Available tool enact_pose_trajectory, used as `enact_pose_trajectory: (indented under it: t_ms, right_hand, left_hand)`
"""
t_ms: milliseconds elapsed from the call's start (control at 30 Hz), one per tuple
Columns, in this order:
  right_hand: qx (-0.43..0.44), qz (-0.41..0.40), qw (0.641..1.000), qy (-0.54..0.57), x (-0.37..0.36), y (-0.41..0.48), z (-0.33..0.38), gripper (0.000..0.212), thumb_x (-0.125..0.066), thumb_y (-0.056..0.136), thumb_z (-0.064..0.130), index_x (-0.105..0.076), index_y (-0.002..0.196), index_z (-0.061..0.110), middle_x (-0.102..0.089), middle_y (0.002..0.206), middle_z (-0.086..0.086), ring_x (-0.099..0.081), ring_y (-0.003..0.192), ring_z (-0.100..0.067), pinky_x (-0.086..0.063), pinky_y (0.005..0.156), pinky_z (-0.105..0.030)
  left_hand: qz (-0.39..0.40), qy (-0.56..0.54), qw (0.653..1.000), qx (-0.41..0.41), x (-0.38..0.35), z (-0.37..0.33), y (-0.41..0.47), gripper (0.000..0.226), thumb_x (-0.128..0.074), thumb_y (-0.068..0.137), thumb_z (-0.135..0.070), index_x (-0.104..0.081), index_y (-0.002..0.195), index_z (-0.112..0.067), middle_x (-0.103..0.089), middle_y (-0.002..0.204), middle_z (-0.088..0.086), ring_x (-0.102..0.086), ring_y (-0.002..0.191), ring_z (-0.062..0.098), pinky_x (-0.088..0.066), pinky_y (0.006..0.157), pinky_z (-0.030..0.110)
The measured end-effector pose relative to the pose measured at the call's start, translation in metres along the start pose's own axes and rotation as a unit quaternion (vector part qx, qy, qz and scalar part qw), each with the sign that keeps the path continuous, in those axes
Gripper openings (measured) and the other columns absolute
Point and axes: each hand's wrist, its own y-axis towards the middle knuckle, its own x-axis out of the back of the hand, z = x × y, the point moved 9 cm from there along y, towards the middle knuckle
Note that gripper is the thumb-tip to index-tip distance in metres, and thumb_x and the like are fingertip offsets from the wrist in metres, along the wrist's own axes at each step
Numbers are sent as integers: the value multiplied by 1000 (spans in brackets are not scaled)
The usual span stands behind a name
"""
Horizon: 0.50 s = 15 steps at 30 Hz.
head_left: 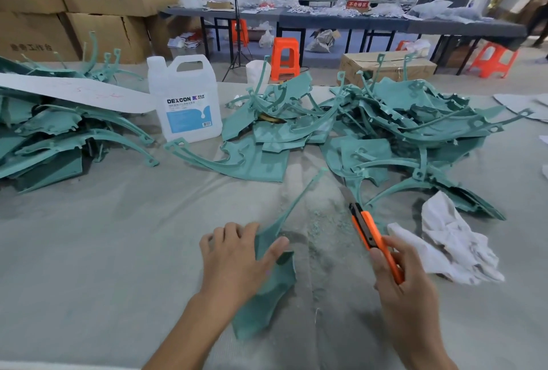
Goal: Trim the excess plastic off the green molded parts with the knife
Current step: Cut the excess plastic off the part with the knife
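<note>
Jug (pixel 184 99) between part piles (pixel 400 120)

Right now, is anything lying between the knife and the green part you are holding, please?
Nothing visible does: only shavings-dusted cloth separates the knife in the right hand from the green part in the left hand.

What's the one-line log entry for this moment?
left hand: holds green part | right hand: grips orange knife, blade apart from part | shavings between hands
</note>
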Motion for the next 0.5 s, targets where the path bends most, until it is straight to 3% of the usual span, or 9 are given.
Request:
enact_pose_trajectory:
  t_ms: [133,233,333,400,500]
  right_hand:
    - [-5,-11,999,31,-11,3,-4,19,-54,90,57,-52,109,54,-68,80,13,-63,58,-14,-53,58,-39]
    - [-12,-22,998,61,-18,9,-8,23,-54,93,56,-51,116,50,-71,86,12,-65,60,-13,-50,56,-34]
    - [-20,-43,995,87,-25,15,-11,26,-53,94,56,-49,118,49,-71,88,12,-66,62,-15,-52,58,-35]
    - [-28,-55,994,89,-31,19,-10,23,-52,94,57,-48,116,51,-69,86,11,-64,60,-16,-55,57,-44]
    - [-39,-51,993,97,-42,24,-10,24,-50,93,60,-48,116,53,-68,86,11,-63,61,-16,-56,61,-52]
  left_hand:
    - [-3,-143,987,-72,11,-28,31,49,-34,101,-57,-50,138,-30,-52,134,-4,-43,125,20,-31,107,38]
    - [4,-252,961,-115,15,-56,58,41,-34,108,-38,-50,140,-19,-59,132,-3,-52,124,20,-39,104,35]
    - [46,-291,950,-106,3,-81,77,49,-28,107,-48,-37,148,-22,-62,118,-9,-57,109,15,-38,88,31]
    - [71,-311,940,-116,-6,-97,85,48,-26,106,-53,-32,148,-31,-64,121,-1,-60,107,20,-39,83,33]
    - [80,-338,930,-125,-14,-109,89,39,-24,106,-53,-33,143,-43,-67,100,4,-64,95,21,-50,84,40]
